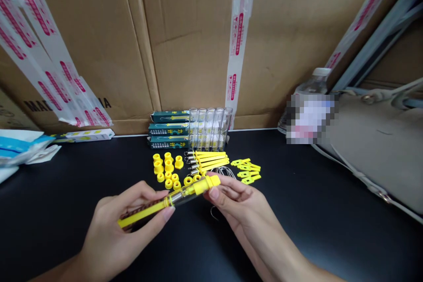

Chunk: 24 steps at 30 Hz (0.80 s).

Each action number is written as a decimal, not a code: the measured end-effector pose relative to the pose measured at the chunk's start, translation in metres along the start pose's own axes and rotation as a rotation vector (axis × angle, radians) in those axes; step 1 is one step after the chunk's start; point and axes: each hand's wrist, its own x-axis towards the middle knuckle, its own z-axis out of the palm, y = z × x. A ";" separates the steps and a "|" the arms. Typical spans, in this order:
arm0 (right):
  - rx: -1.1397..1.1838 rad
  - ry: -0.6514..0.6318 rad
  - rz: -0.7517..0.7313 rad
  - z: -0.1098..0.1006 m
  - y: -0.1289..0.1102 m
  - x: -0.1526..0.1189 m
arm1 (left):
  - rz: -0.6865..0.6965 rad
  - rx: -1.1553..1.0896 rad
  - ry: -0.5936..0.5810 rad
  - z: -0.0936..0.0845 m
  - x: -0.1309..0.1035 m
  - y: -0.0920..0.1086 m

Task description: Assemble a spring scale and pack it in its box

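A clear tube with yellow parts and a metal piece inside is held tilted, its right end higher. My left hand pinches its middle and left part between thumb and fingers. On the tube's right end sits a yellow cap, gripped by the thumb and fingers of my right hand. A thin metal hook shows just below my right hand. Behind the hands lie yellow caps and rings, yellow rods with metal ends, wire hooks and yellow-green clips.
Clear tubes stand before stacked green boxes at the cardboard. At the left are a plastic packet and a flat box. A bottle and a pale bag stand at the right of the black table.
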 end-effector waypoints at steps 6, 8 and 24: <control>0.016 0.025 -0.011 0.006 -0.002 0.000 | 0.003 0.012 0.008 0.000 0.000 0.002; 0.020 0.018 -0.019 0.006 -0.001 0.001 | 0.027 0.029 0.016 -0.001 -0.001 0.002; 0.059 -0.071 -0.033 0.006 0.000 -0.002 | 0.107 0.141 0.035 -0.001 -0.007 -0.005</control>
